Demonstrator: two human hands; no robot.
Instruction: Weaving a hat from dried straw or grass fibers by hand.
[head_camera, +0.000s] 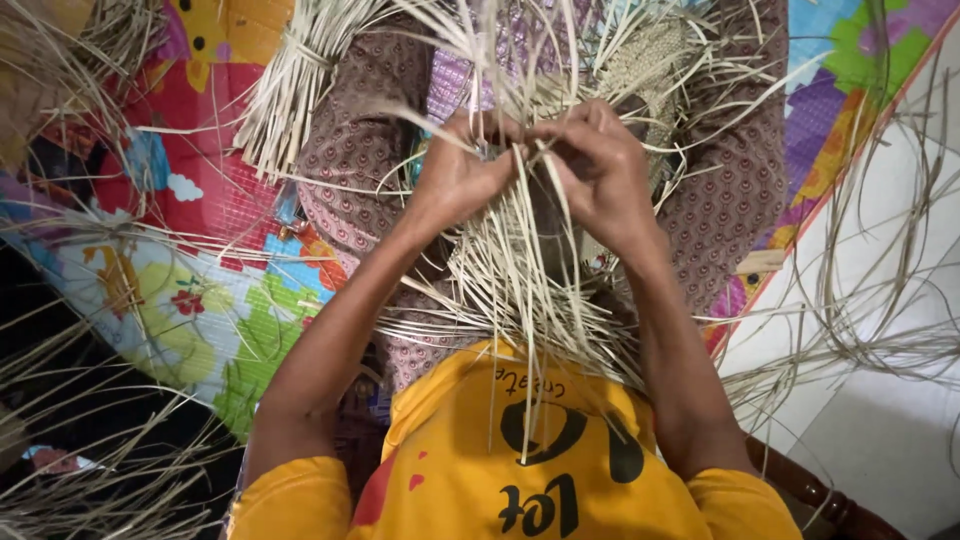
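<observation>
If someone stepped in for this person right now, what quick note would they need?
Left hand: pinching pale straw strips at the weave's working point.
Right hand: gripping strips beside it, fingertips meeting the left.
Things: loose strip ends fan down over the lap; a woven piece lies beyond the hands; a tied bundle sits to the left on the colourful mat.
Done: part is woven.
Left: many strips are loose.

Seated on a bright patterned mat (200, 290) in my yellow shirt (480, 470), I pinch pale straw strips (510, 270) between my left hand (455, 175) and right hand (600, 165) above my lap, a tied bundle of strips (290, 90) lying just beside my knee.
</observation>
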